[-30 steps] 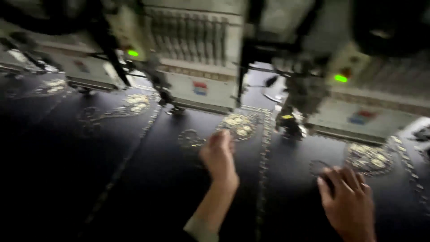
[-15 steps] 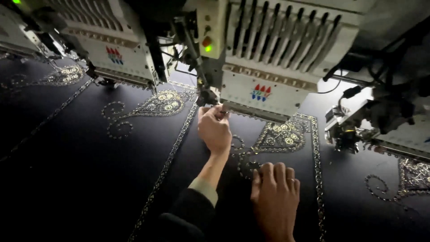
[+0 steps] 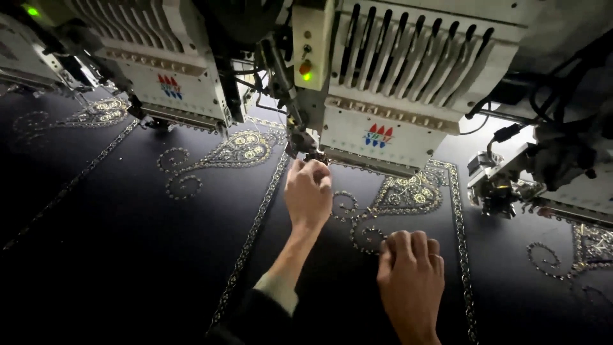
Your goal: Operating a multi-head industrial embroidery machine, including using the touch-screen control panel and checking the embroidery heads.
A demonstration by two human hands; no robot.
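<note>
**Fingers at the needle**

My left hand (image 3: pixel 308 191) reaches up, fingers (image 3: pixel 317 170) pinched at the small dark needle foot (image 3: pixel 305 151) of the white multi-needle embroidery machine head (image 3: pixel 389 83). My right hand (image 3: pixel 412 275) lies knuckles-up, fingers curled and holding nothing, pressing the black fabric with silver beaded scrollwork (image 3: pixel 191 223) just below the left.

Two hands (image 3: pixel 308 191) (image 3: pixel 412 275) — two white embroidery heads (image 3: pixel 167 64) (image 3: pixel 408 83), one dark cloth (image 3: pixel 128 243).
</note>
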